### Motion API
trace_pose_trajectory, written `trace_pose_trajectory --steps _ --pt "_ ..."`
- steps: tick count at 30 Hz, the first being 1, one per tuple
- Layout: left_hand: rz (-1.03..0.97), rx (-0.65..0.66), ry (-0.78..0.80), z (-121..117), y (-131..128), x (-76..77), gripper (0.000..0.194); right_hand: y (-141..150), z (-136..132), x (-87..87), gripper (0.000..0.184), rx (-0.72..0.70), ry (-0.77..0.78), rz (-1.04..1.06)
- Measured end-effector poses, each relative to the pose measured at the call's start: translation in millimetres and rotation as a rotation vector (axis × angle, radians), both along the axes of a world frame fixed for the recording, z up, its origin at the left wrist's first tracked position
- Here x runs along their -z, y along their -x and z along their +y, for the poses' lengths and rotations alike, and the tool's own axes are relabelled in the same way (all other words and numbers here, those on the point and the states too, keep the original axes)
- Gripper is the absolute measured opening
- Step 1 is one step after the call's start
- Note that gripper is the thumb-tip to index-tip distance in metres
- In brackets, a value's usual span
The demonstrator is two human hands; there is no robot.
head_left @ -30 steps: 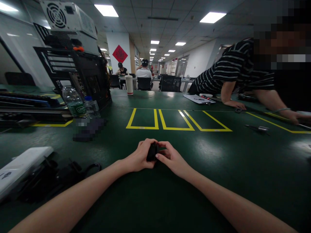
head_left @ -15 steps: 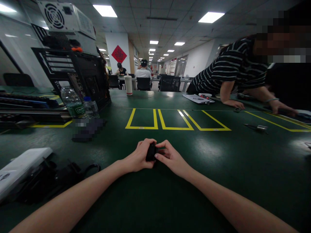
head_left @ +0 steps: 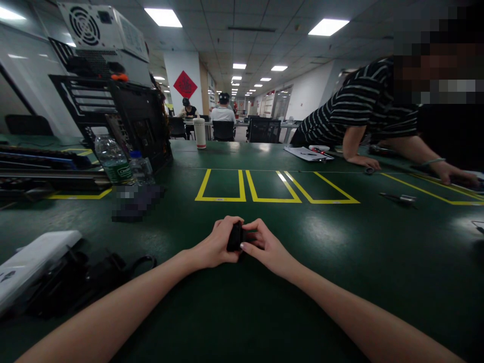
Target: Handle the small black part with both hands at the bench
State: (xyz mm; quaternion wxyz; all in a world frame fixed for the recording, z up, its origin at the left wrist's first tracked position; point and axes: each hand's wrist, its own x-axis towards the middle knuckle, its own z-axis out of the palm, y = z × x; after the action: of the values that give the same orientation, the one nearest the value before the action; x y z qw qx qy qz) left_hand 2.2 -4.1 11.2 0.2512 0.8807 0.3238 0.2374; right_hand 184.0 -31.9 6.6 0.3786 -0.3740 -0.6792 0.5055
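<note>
Both of my hands rest together on the green table (head_left: 340,252), closed around a small black object (head_left: 236,237) held between them. My left hand (head_left: 215,244) wraps its fingers round the object's left side. My right hand (head_left: 266,247) pinches it from the right with thumb and fingers. What the black object is I cannot make out.
Three yellow taped boxes (head_left: 272,186) lie just beyond my hands. At the left stand water bottles (head_left: 113,159), a black computer case (head_left: 128,116) and a white device (head_left: 34,262) on black cables. A person in a striped shirt (head_left: 363,108) leans on the table at right, near a screwdriver (head_left: 401,198).
My hands hold still on the black object. The person at right has shifted the far hand slightly along the table.
</note>
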Motion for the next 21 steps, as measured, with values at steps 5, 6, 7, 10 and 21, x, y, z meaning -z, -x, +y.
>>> trace_pose_trajectory --steps 5,6,7,10,21 --pt "0.002 -0.007 0.004 -0.5 -0.2 -1.5 0.062 0.7 1.9 3.1 0.019 0.018 -0.008 0.013" --pt "0.003 -0.005 0.008 -0.5 -0.3 -1.5 0.063 0.6 2.4 3.3 0.02 0.023 -0.004 0.006" --pt "0.004 -0.003 0.009 -0.5 -0.4 -1.5 0.063 0.6 2.8 3.3 0.022 0.028 0.001 -0.001" --pt "0.004 0.001 -0.001 -0.7 -0.3 -1.8 0.063 0.0 3.9 2.0 0.03 0.034 0.023 -0.025" --pt "-0.001 -0.006 -0.02 -0.7 -0.7 -1.2 0.063 -0.6 0.9 -0.7 0.021 0.007 0.0 -0.001"
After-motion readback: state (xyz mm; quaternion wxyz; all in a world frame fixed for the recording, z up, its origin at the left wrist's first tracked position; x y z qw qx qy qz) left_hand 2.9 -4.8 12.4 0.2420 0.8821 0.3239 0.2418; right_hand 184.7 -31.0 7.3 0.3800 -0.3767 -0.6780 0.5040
